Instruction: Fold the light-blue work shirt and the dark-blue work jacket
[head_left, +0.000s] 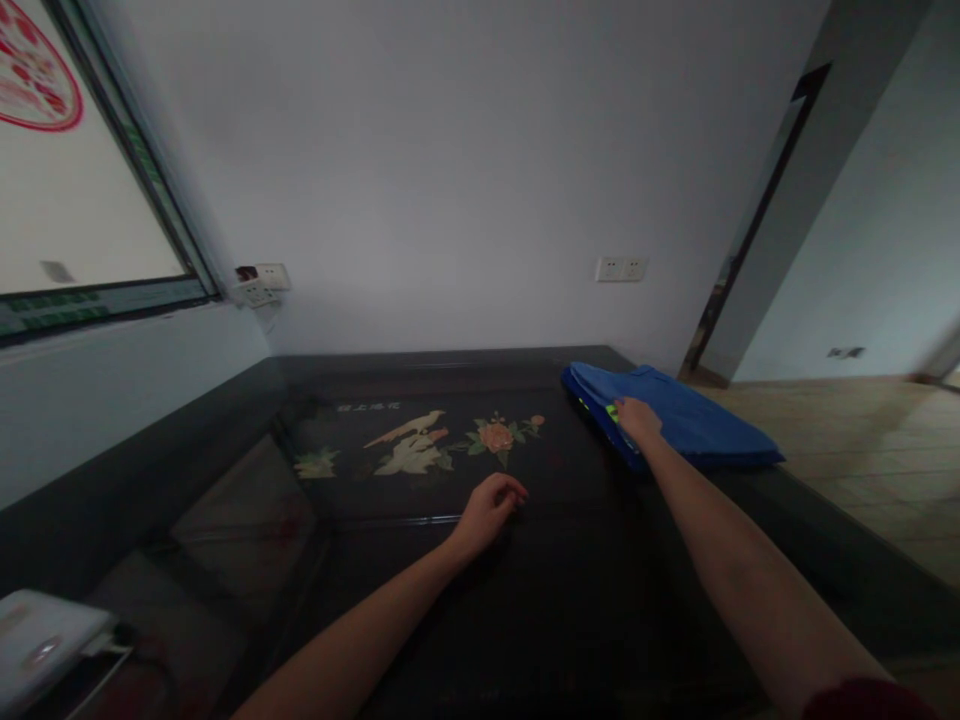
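Note:
A stack of folded blue cloth [697, 415], possibly garments, lies on the right side of the dark glossy table [570, 590]. Bright yellow-green bits show along its left edge. My right hand [639, 420] is at that edge, its fingers closed on the cloth beside a yellow-green patch; the fingertips are partly hidden. To the left, my left hand [491, 500] hovers over or rests on the tabletop, fingers curled together and with nothing visible in them. It is apart from the cloth, just below a painted flower [495, 437].
Painted birds [412, 445] decorate the tabletop. A white device [45, 640] with a cable sits at the near left corner. Behind the table rises a wall with sockets [621, 268]. A window [90, 150] is on the left, and wooden floor [862, 430] on the right.

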